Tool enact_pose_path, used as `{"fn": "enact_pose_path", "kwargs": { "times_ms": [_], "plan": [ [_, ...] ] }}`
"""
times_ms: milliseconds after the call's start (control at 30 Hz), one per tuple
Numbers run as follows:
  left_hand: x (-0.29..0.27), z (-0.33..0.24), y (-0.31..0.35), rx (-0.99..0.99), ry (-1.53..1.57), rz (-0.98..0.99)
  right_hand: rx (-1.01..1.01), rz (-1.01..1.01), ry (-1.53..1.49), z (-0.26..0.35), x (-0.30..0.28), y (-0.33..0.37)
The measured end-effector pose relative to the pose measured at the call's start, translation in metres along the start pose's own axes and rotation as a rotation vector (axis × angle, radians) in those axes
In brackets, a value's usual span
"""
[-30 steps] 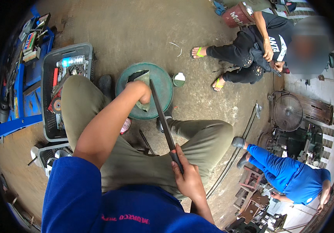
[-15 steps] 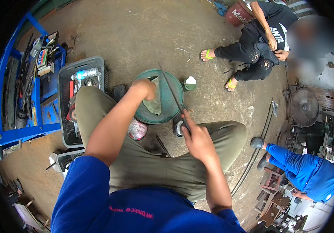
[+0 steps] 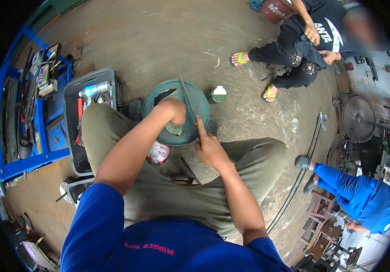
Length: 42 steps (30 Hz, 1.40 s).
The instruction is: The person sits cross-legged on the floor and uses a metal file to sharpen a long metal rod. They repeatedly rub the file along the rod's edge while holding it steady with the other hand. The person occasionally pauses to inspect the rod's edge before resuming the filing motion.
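Note:
A round green drum top [image 3: 198,93] lies between my knees. Over it my left hand [image 3: 173,111] is closed on a pale green cloth-like piece [image 3: 173,129], which shows below the knuckles. A dark flat piece [image 3: 163,95] sticks out above that hand; how the two pieces join is hidden. My right hand [image 3: 212,149] grips the lower end of a long thin dark file-like tool [image 3: 186,93], forefinger stretched along it. The tool slants up and left across the drum top, right of my left hand, its far end blurred. My right fingers mostly cover its handle.
A green container with a white top [image 3: 219,94] stands right of the drum. At left are a grey crate [image 3: 70,97] with a bottle and a blue rack [image 3: 45,122] of tools. A seated person [image 3: 290,54] is at upper right, another in blue [image 3: 358,195] lower right, near a fan [image 3: 358,119].
My right hand has moved up and left, bringing the tool closer to my left hand. My left hand has shifted right over the drum top. The whole view has swung slightly.

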<state>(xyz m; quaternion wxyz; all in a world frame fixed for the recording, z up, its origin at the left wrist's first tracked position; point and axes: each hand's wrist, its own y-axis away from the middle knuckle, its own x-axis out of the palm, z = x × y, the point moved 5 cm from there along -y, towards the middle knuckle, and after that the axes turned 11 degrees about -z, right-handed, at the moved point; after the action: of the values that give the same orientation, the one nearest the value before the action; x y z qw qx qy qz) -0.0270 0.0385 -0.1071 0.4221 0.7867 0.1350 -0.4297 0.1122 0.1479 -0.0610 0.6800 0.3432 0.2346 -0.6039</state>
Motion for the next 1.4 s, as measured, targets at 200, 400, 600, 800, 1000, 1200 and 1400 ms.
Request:
{"fn": "enact_pose_path", "kwargs": {
  "times_ms": [200, 400, 600, 800, 1000, 1200, 1400],
  "plan": [
    [-0.003, -0.006, 0.004, -0.021, -0.044, -0.015, 0.106, 0.098, -0.024, -0.015, 0.018, 0.0],
    [-0.01, -0.017, 0.018, -0.097, -0.047, 0.046, 0.078, 0.175, 0.109, -0.013, 0.022, 0.003],
    [-0.018, -0.019, 0.026, -0.103, -0.049, 0.052, 0.06, 0.196, 0.113, -0.008, 0.022, 0.003],
    [-0.015, -0.02, 0.028, -0.095, -0.057, 0.05, 0.049, 0.199, 0.115, -0.004, 0.028, 0.002],
    [-0.013, -0.02, 0.031, -0.065, -0.048, 0.016, 0.107, 0.25, 0.199, -0.001, 0.033, 0.002],
    [-0.011, -0.018, 0.032, -0.117, -0.021, 0.046, 0.036, 0.26, 0.157, 0.002, 0.033, 0.0],
    [-0.008, -0.022, 0.029, -0.122, -0.052, 0.026, -0.036, 0.232, 0.173, -0.006, 0.038, 0.0]
  ]
}}
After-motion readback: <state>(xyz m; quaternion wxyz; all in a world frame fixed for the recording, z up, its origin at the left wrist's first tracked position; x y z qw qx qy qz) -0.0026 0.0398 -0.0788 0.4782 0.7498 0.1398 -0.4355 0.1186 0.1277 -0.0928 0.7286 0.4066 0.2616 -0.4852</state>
